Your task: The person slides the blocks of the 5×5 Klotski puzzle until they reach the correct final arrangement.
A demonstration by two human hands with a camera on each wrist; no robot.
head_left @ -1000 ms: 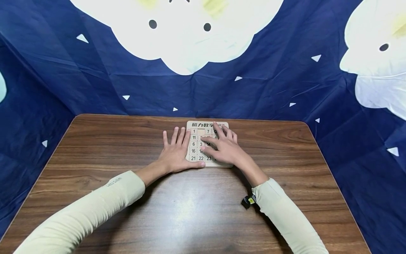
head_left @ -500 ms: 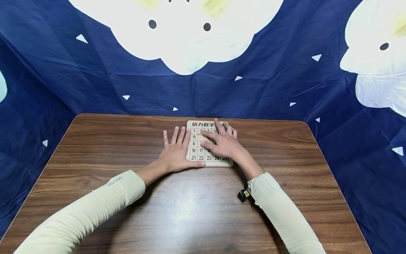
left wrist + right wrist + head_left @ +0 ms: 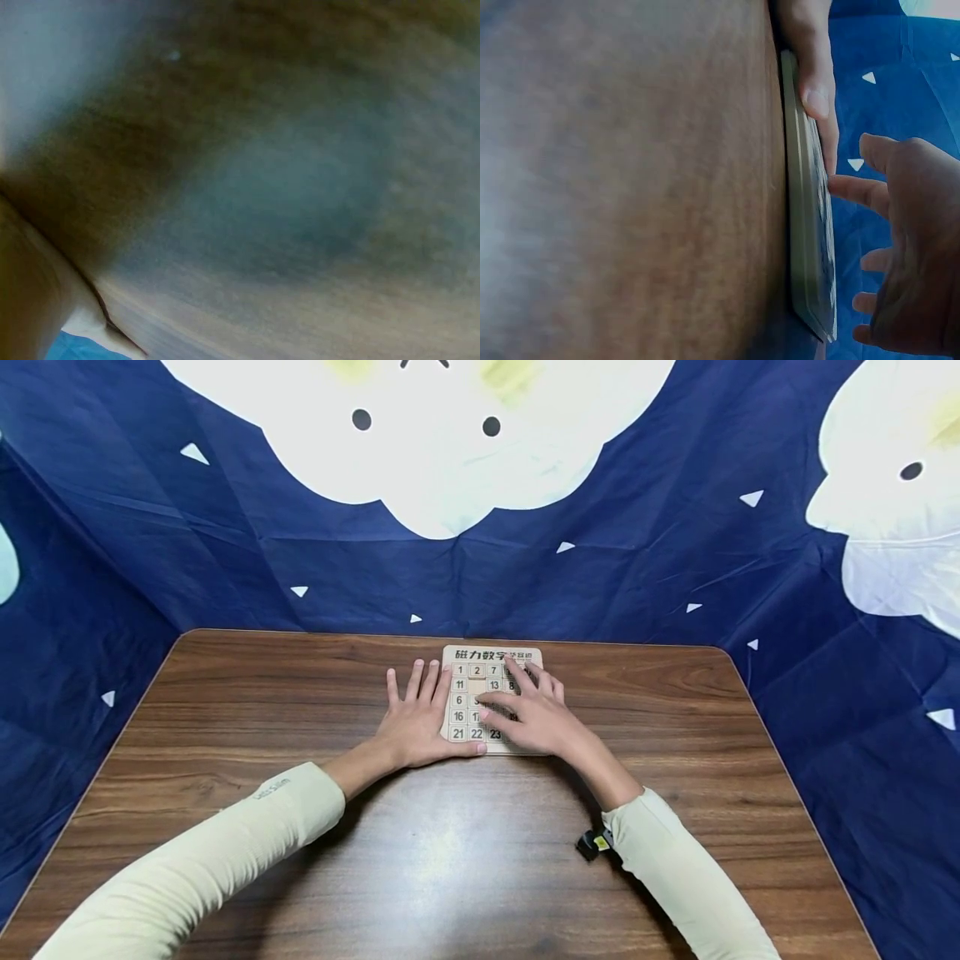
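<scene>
A pale wooden number sliding puzzle (image 3: 459,752) lies near the table's far edge, with Chinese lettering along its top. Its vacant slot (image 3: 477,687) sits right below tile 2 (image 3: 477,671). My left hand (image 3: 412,727) lies with spread fingers along the puzzle's left side, the thumb on its bottom edge. Over the right part is my right hand (image 3: 542,717), hiding several tiles. Its index fingertip is at tile 3 (image 3: 476,700), just under the slot. In the right wrist view, the index fingertip of the right hand (image 3: 919,240) meets the puzzle's face (image 3: 826,225).
The brown wood-grain table (image 3: 420,860) spreads toward me. Behind it hangs a blue cloth (image 3: 337,560) printed with white clouds and triangles. A small black device (image 3: 590,845) is attached at the right sleeve. The left wrist view shows mostly blurred tabletop (image 3: 300,187).
Tile 2 has slid up from the second row into the top row, so the slot is now below it. The right hand then drew back toward me to tile 3. The left hand stayed still.
</scene>
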